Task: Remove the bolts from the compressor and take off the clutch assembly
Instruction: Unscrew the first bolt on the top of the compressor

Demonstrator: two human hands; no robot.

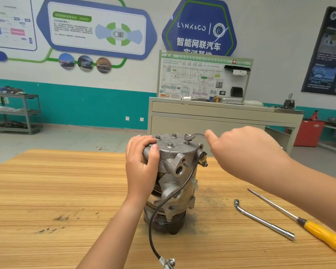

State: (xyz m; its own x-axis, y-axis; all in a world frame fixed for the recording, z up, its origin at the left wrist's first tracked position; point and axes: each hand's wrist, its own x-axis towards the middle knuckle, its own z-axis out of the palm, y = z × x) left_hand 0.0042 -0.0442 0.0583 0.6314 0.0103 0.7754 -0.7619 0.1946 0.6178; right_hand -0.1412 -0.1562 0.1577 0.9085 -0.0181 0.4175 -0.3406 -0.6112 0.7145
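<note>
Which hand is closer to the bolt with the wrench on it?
Right. The right hand holds the wrench by its handle, just right of that bolt. The left hand grips the compressor at its top edge on the opposite, left side.

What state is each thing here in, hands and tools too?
Grey metal compressor: upright on wooden table.
Four top bolts: in place.
Silver ring spanner: ring on the far-right bolt.
Left hand: grips compressor's top edge.
Right hand: holds spanner's handle.
Silver L-shaped socket wrench: lying on table, untouched.
Yellow-handled screwdriver: lying on table, untouched.
Black cable: trails from compressor onto table.
</note>
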